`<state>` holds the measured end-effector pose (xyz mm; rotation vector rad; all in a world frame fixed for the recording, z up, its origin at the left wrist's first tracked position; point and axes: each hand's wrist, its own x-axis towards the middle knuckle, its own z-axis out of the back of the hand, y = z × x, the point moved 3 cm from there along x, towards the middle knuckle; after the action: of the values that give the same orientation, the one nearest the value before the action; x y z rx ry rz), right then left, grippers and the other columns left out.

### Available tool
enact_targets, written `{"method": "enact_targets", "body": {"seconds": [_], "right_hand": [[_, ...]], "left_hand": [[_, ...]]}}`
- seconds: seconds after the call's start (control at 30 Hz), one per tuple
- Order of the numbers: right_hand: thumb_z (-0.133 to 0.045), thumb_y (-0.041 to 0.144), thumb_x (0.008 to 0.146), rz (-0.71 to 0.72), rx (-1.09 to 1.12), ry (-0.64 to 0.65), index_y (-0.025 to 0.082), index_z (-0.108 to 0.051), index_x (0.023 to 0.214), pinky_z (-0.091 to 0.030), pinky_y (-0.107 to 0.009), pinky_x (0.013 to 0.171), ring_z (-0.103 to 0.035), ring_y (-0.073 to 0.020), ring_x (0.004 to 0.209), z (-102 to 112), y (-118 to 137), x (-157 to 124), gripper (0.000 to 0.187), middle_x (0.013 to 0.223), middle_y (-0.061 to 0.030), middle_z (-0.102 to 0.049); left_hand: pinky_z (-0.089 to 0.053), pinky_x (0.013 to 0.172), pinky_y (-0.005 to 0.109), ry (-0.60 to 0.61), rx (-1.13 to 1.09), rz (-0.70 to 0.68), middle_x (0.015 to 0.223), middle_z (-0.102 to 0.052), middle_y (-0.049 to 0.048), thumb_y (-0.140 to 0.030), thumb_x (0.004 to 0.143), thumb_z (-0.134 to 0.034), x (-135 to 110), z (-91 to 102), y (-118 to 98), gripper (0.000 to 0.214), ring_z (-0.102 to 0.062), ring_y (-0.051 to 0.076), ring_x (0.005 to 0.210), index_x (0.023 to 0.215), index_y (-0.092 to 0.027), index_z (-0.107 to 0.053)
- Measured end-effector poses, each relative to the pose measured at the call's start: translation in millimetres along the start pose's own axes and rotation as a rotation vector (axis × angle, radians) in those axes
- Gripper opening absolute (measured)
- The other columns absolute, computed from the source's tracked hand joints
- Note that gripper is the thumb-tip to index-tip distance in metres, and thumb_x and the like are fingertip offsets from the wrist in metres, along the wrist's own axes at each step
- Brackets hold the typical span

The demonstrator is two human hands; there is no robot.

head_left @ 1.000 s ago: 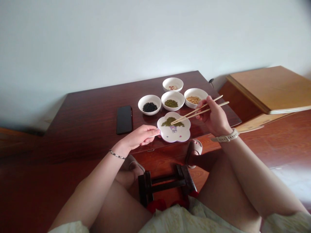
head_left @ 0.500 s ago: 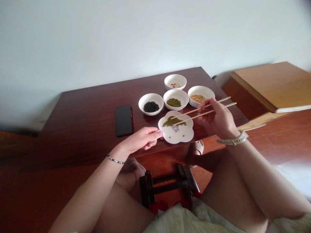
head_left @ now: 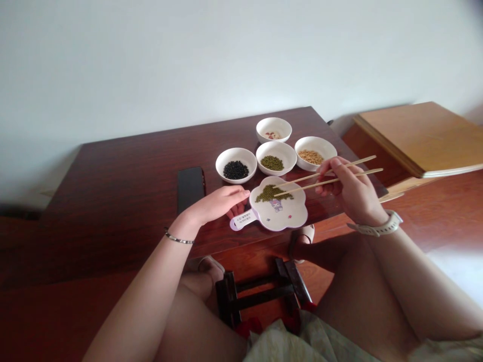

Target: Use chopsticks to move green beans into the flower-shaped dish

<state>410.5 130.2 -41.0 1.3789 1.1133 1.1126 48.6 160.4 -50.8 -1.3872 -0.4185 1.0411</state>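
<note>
My right hand grips a pair of wooden chopsticks, their tips slightly apart at the mung beans heaped on a flower-shaped plate. The white, purple-edged plate has a cartoon print and a short handle pointing left. Beside its left rim is my left hand, off the handle, with the fingers loosely extended; whether they touch the rim is hard to tell. Behind the plate stand white bowls: one with black beans, one with green mung beans, one with yellowish beans.
A fourth white bowl at the back holds a few reddish and pale bits. A black phone lies left on the dark wooden table. To the right is a light wooden piece of furniture; under the table edge, a dark stool.
My left hand has let go of the plate's handle and shifted up to the rim. The chopsticks stay over the beans. The whole view has shifted slightly.
</note>
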Motion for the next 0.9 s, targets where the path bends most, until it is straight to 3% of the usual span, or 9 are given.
{"method": "enact_targets", "body": {"seconds": [0.2,0.37,0.57,0.9], "right_hand": [[-0.097,0.071,0.114,-0.02,-0.046,0.047,0.027,-0.085,0.093,-0.066,-0.028,0.058,-0.073,-0.0165,0.066,-5,1,0,0.05,0.09,-0.0029,-0.077],[-0.1,0.076,0.11,0.036,-0.063,0.022,0.025,-0.082,0.094,-0.067,-0.022,0.06,-0.074,-0.0124,0.066,-8,0,0,0.057,0.092,-0.0004,-0.075],[-0.097,0.067,0.117,0.04,-0.068,-0.035,0.022,-0.081,0.094,-0.066,-0.018,0.061,-0.073,-0.0104,0.066,-11,8,-4,0.053,0.094,-0.0012,-0.074],[-0.103,0.069,0.109,-0.012,-0.084,-0.023,0.023,-0.082,0.088,-0.065,-0.019,0.057,-0.074,-0.0118,0.063,-20,6,-4,0.055,0.09,-0.002,-0.075]], "left_hand": [[-0.062,0.081,0.036,0.169,0.028,0.084,0.09,-0.079,0.0038,-0.066,0.121,-0.084,15,1.9,-5,0.049,-0.075,0.023,0.085,0.103,-0.021,-0.076],[-0.055,0.074,0.032,0.195,0.045,0.095,0.086,-0.074,0.0013,-0.053,0.126,-0.078,16,2.4,-9,0.041,-0.069,0.018,0.079,0.102,-0.019,-0.072],[-0.056,0.072,0.032,0.22,0.05,0.101,0.088,-0.074,0.0006,-0.056,0.126,-0.079,14,3.5,-10,0.044,-0.068,0.016,0.077,0.102,-0.02,-0.071],[-0.056,0.069,0.031,0.255,0.018,0.084,0.09,-0.075,0.0014,-0.056,0.126,-0.08,16,3.6,-10,0.044,-0.068,0.017,0.079,0.102,-0.019,-0.072]]}}
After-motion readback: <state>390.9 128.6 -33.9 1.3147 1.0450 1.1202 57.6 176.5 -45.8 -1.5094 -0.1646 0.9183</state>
